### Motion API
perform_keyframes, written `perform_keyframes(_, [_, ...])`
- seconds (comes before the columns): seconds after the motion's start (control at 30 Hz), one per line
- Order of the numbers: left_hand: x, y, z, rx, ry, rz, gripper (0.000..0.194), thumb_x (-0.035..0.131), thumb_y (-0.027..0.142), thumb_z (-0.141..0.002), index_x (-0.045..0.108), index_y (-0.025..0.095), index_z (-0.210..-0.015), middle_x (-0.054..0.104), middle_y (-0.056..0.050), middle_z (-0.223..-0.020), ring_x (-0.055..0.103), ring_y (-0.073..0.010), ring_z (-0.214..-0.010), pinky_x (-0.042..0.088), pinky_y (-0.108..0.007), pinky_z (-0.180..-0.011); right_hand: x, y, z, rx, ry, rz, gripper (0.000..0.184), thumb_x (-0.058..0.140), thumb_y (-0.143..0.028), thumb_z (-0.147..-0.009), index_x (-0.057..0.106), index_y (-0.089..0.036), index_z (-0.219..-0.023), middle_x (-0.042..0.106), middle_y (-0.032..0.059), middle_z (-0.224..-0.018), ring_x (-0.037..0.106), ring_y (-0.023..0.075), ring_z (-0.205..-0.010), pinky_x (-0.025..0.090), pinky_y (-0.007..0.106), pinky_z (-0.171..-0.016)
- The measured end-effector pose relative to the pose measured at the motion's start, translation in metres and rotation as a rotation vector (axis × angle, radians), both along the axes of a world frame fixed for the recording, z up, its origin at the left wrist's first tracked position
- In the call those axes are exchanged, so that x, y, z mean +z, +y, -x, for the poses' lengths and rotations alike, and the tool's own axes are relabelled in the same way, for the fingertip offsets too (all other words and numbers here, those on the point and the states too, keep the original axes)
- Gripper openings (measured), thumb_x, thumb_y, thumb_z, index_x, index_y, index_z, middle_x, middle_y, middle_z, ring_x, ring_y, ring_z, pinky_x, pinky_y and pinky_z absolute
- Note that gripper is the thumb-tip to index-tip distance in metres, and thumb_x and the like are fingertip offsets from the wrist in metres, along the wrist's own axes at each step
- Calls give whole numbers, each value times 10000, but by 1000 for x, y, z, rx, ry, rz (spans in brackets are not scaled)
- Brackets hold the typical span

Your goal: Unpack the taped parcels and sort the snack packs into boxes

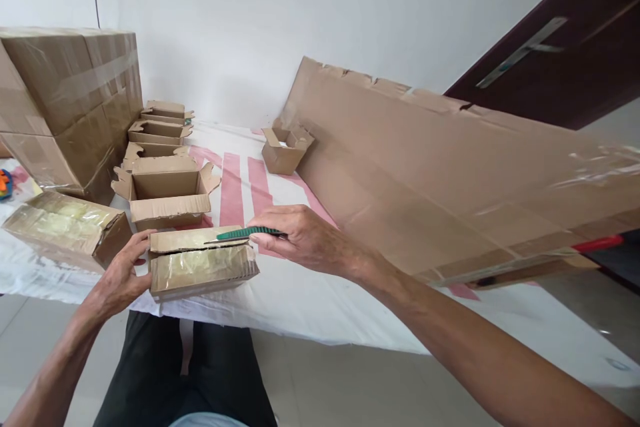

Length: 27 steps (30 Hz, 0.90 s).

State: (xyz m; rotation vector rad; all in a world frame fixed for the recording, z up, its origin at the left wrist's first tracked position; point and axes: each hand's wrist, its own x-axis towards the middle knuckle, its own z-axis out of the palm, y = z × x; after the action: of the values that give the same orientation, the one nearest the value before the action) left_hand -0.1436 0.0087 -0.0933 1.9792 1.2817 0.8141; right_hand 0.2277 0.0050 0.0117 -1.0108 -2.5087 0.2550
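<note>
A small taped cardboard box (203,270) lies at the table's front edge, with a dark gap along its top between the two flaps. My left hand (127,273) grips its left end, thumb low and fingers at the back corner. In my right hand (295,237) is a slim green ribbed tool (245,233) with a thin dark tip. Its tip points left and lies over the gap in the box top; whether it touches the cardboard I cannot tell. Just left stands another taped box (70,223), close to my left hand.
Behind are several open small boxes (170,203) in a row, beside a stack of large taped cartons (65,93). One open box (283,150) stands further back. A large cardboard panel (425,180) leans on the right. White cloth with pink stripes (231,187) covers the table.
</note>
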Motion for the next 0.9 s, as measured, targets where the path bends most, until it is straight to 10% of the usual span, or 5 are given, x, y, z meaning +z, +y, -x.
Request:
perform_keyframes(0.57, [-2,1,2,-40,-43,-33,529,736,360,-872,724,306,-1398,620,-88,-1570,666,-305,-1337,630,-391,-1034,3,12,21,-53,-129,87,288,550,-283,-1073,800,-206,-953,704,20,-808,577,163,-725,355,315,-669])
perform_keyframes(0.9, [-5,9,4,-52,-26,-52,511,744,450,-907,724,310,-1398,645,-86,-1514,672,-317,-1326,641,-384,-1028,-30,-11,-97,-460,151,218,307,570,-404,-1038,797,-199,-1018,777,47,-911,673,199,-782,493,314,-711])
